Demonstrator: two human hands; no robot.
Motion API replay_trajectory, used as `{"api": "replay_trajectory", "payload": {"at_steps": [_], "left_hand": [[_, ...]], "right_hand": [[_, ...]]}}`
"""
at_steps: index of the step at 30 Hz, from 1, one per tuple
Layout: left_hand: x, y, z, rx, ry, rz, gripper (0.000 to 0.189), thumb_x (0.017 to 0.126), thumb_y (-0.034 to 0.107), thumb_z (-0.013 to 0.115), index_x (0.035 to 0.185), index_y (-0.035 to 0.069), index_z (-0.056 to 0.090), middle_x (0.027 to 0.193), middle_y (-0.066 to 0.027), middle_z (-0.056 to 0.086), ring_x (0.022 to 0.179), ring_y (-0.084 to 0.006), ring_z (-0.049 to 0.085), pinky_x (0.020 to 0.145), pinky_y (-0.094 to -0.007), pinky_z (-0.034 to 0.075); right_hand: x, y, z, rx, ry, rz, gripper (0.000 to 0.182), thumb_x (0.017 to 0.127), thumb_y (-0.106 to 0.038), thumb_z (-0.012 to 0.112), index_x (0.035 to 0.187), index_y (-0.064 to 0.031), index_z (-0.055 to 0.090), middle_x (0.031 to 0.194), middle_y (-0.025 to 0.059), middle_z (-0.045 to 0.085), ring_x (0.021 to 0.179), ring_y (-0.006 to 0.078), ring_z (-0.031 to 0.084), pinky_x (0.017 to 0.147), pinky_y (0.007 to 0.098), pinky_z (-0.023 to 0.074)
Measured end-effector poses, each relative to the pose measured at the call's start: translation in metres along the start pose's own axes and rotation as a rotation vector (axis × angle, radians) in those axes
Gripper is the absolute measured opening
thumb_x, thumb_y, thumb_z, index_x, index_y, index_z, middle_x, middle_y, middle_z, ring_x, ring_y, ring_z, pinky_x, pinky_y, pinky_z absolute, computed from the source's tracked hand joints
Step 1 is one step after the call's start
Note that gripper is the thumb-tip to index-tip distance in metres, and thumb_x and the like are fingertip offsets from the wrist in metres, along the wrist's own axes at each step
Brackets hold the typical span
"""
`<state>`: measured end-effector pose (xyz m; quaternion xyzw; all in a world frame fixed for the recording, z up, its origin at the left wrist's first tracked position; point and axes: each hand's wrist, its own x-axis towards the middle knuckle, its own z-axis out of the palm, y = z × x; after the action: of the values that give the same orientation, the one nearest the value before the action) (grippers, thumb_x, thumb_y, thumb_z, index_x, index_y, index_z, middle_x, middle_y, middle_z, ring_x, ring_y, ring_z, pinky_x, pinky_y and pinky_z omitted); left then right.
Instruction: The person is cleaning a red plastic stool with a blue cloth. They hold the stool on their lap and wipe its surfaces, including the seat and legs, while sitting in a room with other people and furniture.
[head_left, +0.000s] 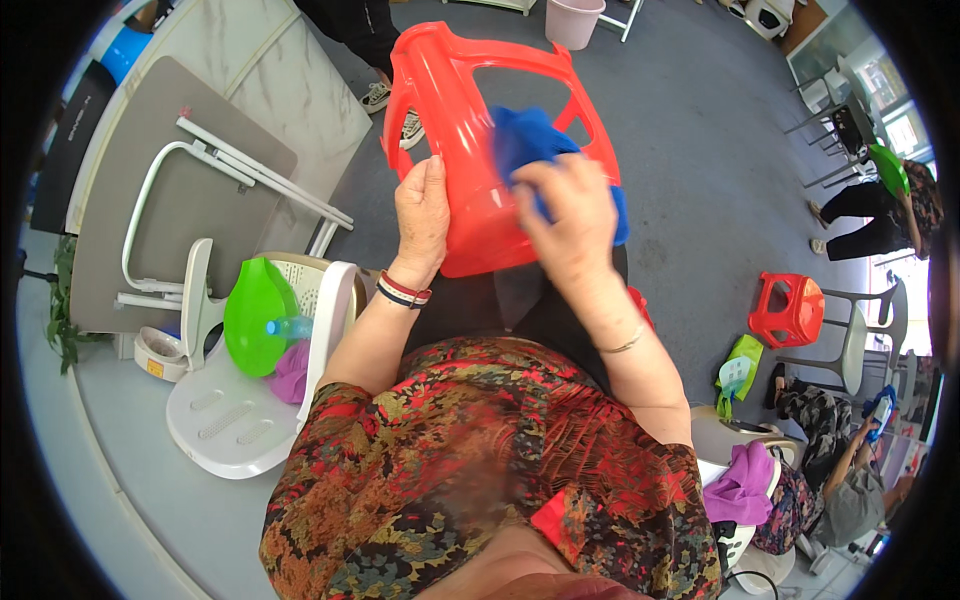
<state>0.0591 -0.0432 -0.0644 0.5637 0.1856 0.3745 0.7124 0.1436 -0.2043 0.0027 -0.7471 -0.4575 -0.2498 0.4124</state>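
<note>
A red plastic stool (469, 142) lies tilted over my lap, its legs pointing away from me. My left hand (422, 217) grips its near left edge, thumb up along the side. In my right hand (574, 214) is a blue cloth (529, 139), pressed near the stool's right side; hand and cloth are blurred. Part of the cloth hangs at the stool's right edge. The fingertips of my left hand are hidden behind the stool.
At left, a white plastic chair (232, 442) holds a green fan-like item (255, 322), a bottle and purple cloth; a folded table (180, 172) leans behind. Someone stands beyond the stool. Another red stool (795, 309), chairs and other people are at right.
</note>
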Motion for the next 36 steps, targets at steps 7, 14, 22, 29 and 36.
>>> {"api": "replay_trajectory", "payload": {"at_steps": [7, 14, 22, 29, 36], "left_hand": [[-0.002, 0.003, -0.008, -0.089, 0.078, -0.049, 0.036, 0.107, 0.029, 0.049, 0.106, -0.002, 0.067, 0.098, -0.0038, 0.07, 0.087, -0.0088, 0.062, 0.08, -0.0258, 0.052], [0.0, 0.005, -0.018, -0.207, 0.131, -0.062, 0.039, 0.107, 0.032, 0.047, 0.117, -0.002, 0.063, 0.116, -0.0082, 0.067, 0.102, -0.0135, 0.062, 0.091, -0.0286, 0.051], [-0.006, 0.014, -0.013, -0.194, 0.125, -0.054, 0.042, 0.108, 0.033, 0.041, 0.123, -0.002, 0.059, 0.12, -0.0105, 0.066, 0.106, -0.0174, 0.064, 0.093, -0.0319, 0.052], [-0.006, 0.011, -0.025, -0.278, 0.146, -0.07, 0.044, 0.107, 0.035, 0.043, 0.128, -0.002, 0.055, 0.128, -0.0108, 0.062, 0.115, -0.0196, 0.061, 0.1, -0.0346, 0.05], [-0.008, 0.003, -0.016, -0.231, 0.139, -0.004, 0.05, 0.107, 0.036, 0.044, 0.138, -0.002, 0.048, 0.137, -0.0117, 0.057, 0.124, -0.0212, 0.056, 0.107, -0.0372, 0.044]], "right_hand": [[-0.006, 0.013, 0.004, -0.038, 0.027, -0.162, 0.021, 0.068, -0.013, 0.078, 0.085, -0.0168, 0.067, 0.092, 0.0039, 0.059, 0.086, 0.0248, 0.06, 0.074, 0.0376, 0.0467], [-0.055, 0.12, 0.035, 0.522, 0.26, 0.797, 0.027, 0.094, -0.02, 0.065, 0.115, -0.003, 0.061, 0.109, 0.0124, 0.058, 0.107, 0.0278, 0.056, 0.098, 0.0374, 0.0437], [-0.079, -0.008, 0.072, 0.242, -0.001, -0.116, 0.043, 0.067, -0.005, 0.076, 0.108, -0.0158, 0.067, 0.114, 0.0102, 0.053, 0.107, 0.0318, 0.051, 0.091, 0.0435, 0.0418], [-0.013, 0.046, 0.068, 0.079, 0.278, 0.113, 0.033, 0.079, -0.01, 0.071, 0.111, -0.0139, 0.067, 0.118, 0.0131, 0.056, 0.113, 0.0343, 0.05, 0.097, 0.0458, 0.0397], [-0.114, 0.085, 0.133, 0.394, 0.108, 0.866, 0.054, 0.09, -0.019, 0.066, 0.135, -0.0024, 0.042, 0.13, 0.028, 0.044, 0.119, 0.042, 0.047, 0.103, 0.0474, 0.0404]]}}
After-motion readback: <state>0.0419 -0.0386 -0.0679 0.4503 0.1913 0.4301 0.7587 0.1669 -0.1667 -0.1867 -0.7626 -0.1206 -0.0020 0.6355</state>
